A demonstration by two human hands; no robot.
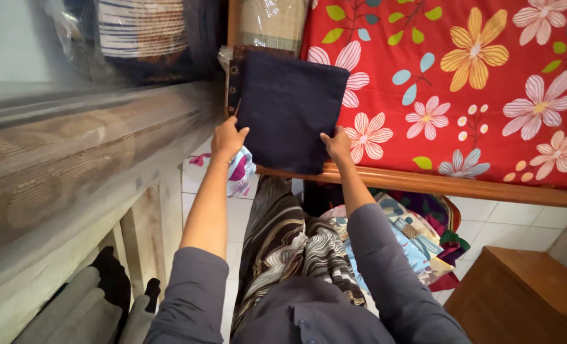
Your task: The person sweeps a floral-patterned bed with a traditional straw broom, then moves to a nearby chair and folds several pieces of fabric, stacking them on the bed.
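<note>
Fingers first: the left hand [228, 138] has its fingers curled and pinched onto the lower left edge of a folded dark navy cloth [290, 105], thumb side up against the fabric. The right hand [337, 145] is doing the same at the lower right corner, fingers closed on the hem. So both hands are clamped on the cloth, one at each bottom corner.

There's only the head view, looking down past grey sleeves. The cloth is held flat and roughly square, its top part lying over the corner of a bed covered in a red floral sheet [481, 89], its bottom edge hanging just past the wooden bed rail [462, 186]. Looks like there's a patterned border strip along its left edge, hard to make out more than that.

My take on handling: it's soft and light, with no stiffness of its own beyond the folds, so it'll sag anywhere it isn't supported. Not slippery, not fragile. Gripping at the two corners like this seems right, since it keeps the fold stack together and the panel taut.

Under the arms there's a heap of clothes [385, 236], striped brown and white stuff plus blue prints, on a white tiled floor [519, 213]. A pink and white cloth [240, 172] sits just below the left hand. Blurry shelving [73, 172] on the left, a wooden box [519, 293] at lower right.
</note>
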